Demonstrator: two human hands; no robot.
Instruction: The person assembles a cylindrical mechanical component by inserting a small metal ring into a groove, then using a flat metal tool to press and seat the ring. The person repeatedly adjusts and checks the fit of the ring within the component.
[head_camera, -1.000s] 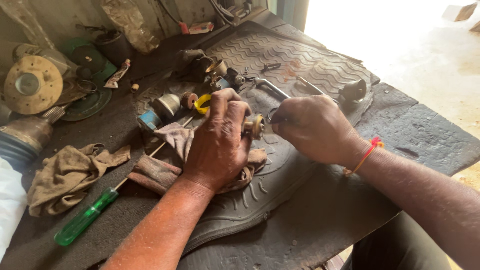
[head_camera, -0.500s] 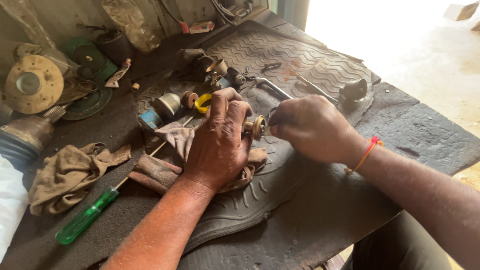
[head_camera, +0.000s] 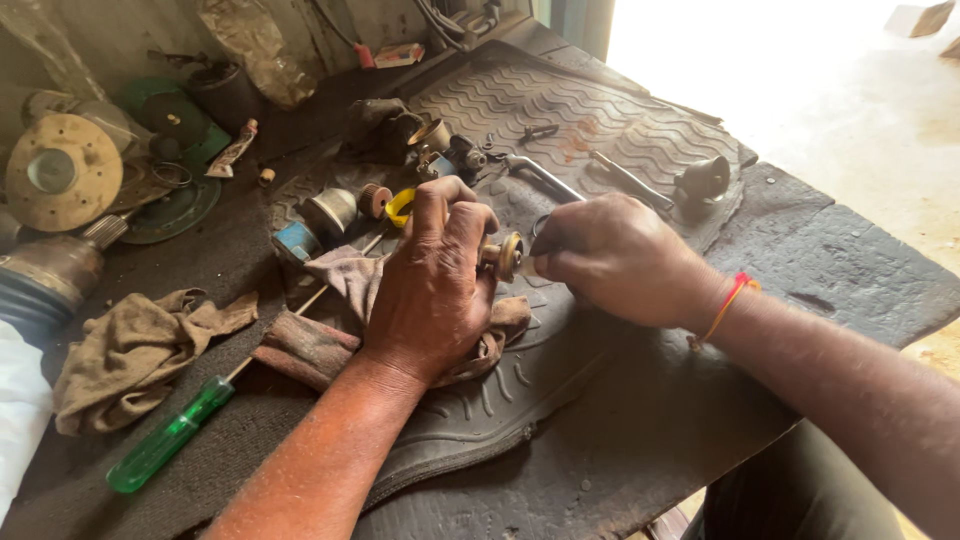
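Head view: left hand (head_camera: 432, 290) is pinching a small brass fitting (head_camera: 503, 256) over a brown rag (head_camera: 330, 335) on the rubber mat (head_camera: 620, 140). Right hand (head_camera: 615, 258) is closing around a thin tool, tip against the fitting. Risk: tool slipping off, jabbing the left fingers.

We see a green-handled screwdriver (head_camera: 170, 436), brown rags (head_camera: 140, 345), a black wave-patterned mat (head_camera: 560, 110), and a red-orange wrist thread (head_camera: 728, 305).
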